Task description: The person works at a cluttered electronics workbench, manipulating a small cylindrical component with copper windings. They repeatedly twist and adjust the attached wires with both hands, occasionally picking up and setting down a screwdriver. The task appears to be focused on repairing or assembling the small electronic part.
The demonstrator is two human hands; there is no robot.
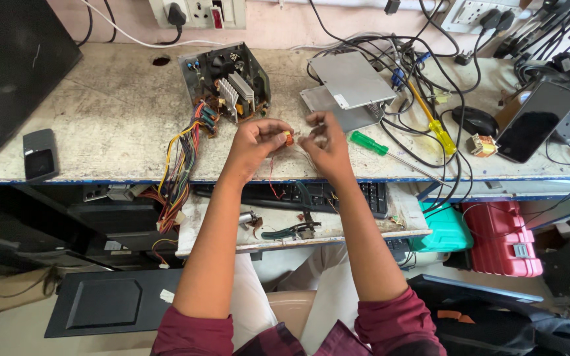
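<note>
Both hands [291, 142] around small orange part [288, 138]

Small part [288, 138] betw. fingers: orange, w/ thin red wire [271, 177]. Screwdrivers: one green handle [369, 142], one yellow [441, 134]. Cases under bench: teal [448, 229] & red [501, 238]; sleeves [192, 333] maroon; harness [181, 163] multicolour: yellow, red, black.

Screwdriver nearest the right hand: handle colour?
Green. The screwdriver lies on the bench just beside the right hand; head view shows it clearly.

Two screwdrivers [369, 142], one open power supply [225, 82], one phone [537, 120], two plastic cases [501, 238]
</note>
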